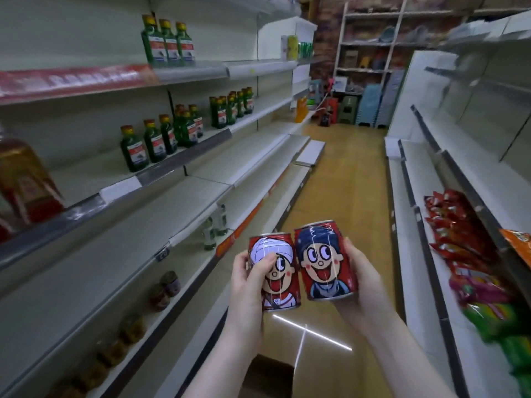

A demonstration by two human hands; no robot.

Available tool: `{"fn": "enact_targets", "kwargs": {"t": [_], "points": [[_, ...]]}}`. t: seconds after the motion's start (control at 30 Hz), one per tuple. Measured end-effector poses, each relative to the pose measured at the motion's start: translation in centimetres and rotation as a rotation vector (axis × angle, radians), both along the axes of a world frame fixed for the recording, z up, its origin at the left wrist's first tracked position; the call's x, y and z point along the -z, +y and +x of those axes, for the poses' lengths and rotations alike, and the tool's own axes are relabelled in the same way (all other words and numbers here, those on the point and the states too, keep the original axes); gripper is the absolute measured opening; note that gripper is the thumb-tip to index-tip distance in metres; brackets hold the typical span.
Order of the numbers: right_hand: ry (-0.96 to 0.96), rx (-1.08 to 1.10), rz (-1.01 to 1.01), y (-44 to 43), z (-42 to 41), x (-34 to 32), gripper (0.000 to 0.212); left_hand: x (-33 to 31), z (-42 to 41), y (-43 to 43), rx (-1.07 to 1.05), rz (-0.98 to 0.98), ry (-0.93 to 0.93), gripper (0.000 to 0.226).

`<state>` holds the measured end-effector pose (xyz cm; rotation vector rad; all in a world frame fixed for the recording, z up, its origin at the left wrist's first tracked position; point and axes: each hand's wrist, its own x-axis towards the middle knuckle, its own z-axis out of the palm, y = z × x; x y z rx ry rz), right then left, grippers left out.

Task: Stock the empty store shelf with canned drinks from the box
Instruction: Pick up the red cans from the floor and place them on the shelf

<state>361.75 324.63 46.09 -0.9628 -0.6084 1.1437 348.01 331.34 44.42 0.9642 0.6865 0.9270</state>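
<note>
I hold two red cartoon-face cans side by side over the aisle. My left hand grips the left can, whose face wears a white cap. My right hand grips the right can, whose face wears a dark blue cap. The cans touch each other. A brown cardboard box lies on the floor below my forearms, mostly hidden. The bare white shelf runs along my left at about hand height.
Green bottles stand on higher left shelves, and an amber bottle is at far left. Jars and small bottles sit on lower left shelves. Snack bags fill the right shelving. The yellow aisle floor leads to stacked stools.
</note>
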Motion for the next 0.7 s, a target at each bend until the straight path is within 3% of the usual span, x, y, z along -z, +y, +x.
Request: {"fn": "enact_targets", "kwargs": {"t": [0.23, 0.33, 0.4, 0.57, 0.7], "points": [[-0.087, -0.148, -0.021, 5.9, 9.7, 2.3, 0.046, 2.2, 9.4, 3.8, -0.143, -0.048, -0.003, 0.058], [-0.142, -0.232, -0.003, 8.6, 14.5, 2.6, 0.082, 2.5, 13.7, 5.1, -0.231, -0.065, -0.016, 0.059], [-0.151, -0.301, 0.015, 10.2, 17.6, 2.5, 0.09, 2.5, 16.6, 5.8, -0.298, -0.08, -0.027, 0.058], [-0.185, -0.452, -0.004, 13.4, 23.6, 2.1, 0.095, 2.2, 22.3, 6.9, -0.455, -0.084, -0.038, 0.052], [-0.236, -0.502, -0.001, 14.6, 26.7, 2.8, 0.08, 2.6, 25.3, 7.2, -0.517, -0.11, -0.012, 0.052]]}}
